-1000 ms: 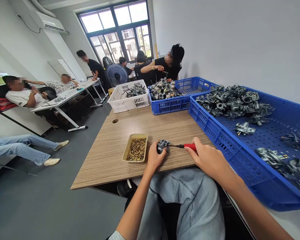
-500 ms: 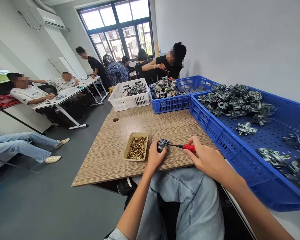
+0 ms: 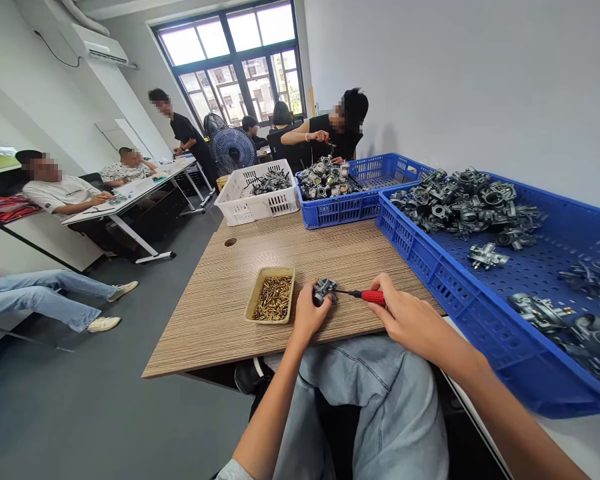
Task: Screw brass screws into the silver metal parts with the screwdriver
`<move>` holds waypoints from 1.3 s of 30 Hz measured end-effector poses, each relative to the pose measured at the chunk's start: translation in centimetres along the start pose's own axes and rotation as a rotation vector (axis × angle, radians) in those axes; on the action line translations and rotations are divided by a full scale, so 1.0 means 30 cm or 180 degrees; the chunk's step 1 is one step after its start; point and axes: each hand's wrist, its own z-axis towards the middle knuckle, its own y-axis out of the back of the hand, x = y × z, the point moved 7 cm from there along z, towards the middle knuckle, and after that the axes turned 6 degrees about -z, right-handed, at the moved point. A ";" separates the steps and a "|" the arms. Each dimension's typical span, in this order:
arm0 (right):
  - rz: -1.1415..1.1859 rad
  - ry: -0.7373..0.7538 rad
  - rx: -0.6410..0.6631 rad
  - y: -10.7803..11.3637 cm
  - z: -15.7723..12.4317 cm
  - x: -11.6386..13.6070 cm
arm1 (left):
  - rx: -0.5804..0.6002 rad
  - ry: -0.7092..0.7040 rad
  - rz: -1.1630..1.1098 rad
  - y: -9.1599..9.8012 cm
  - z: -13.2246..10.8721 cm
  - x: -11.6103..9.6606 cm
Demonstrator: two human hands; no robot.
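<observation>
My left hand (image 3: pixel 306 311) is closed around a small grey metal carburetor part (image 3: pixel 324 291) resting on the wooden table (image 3: pixel 330 257) near its front edge. My right hand (image 3: pixel 405 315) grips a red-handled screwdriver (image 3: pixel 371 297); its dark shaft points left and its tip meets the part. A shallow tan tray of brass screws (image 3: pixel 273 298) sits just left of my left hand.
A large blue crate (image 3: pixel 485 320) with several grey carburetor parts lies on my right. A second blue crate (image 3: pixel 353 200) and a white basket (image 3: pixel 255 200) of parts stand at the table's far end. Several people sit or stand beyond, and a floor fan (image 3: pixel 231 148) stands behind.
Both hands keep their hold on the part and the screwdriver. My right hand has shifted slightly left along the handle; the view has wobbled a little.
</observation>
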 end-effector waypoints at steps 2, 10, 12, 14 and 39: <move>-0.0066 -0.0077 0.0016 -0.002 0.004 -0.003 | -0.0007 0.0016 -0.0001 0.001 -0.001 0.000; -0.0770 -0.0385 -0.0067 0.009 0.014 0.002 | 0.0006 -0.0022 0.0007 0.002 -0.001 -0.001; -0.0975 -0.0457 -0.0088 0.010 0.016 0.000 | 0.0005 -0.0034 -0.0002 0.002 0.000 -0.002; -0.1084 -0.0504 -0.0109 0.009 0.017 -0.002 | 0.0011 -0.0038 -0.0013 0.001 0.001 -0.002; 0.0474 -0.0049 -0.0016 -0.008 0.013 -0.040 | 0.0022 -0.0016 -0.0044 0.000 0.000 -0.002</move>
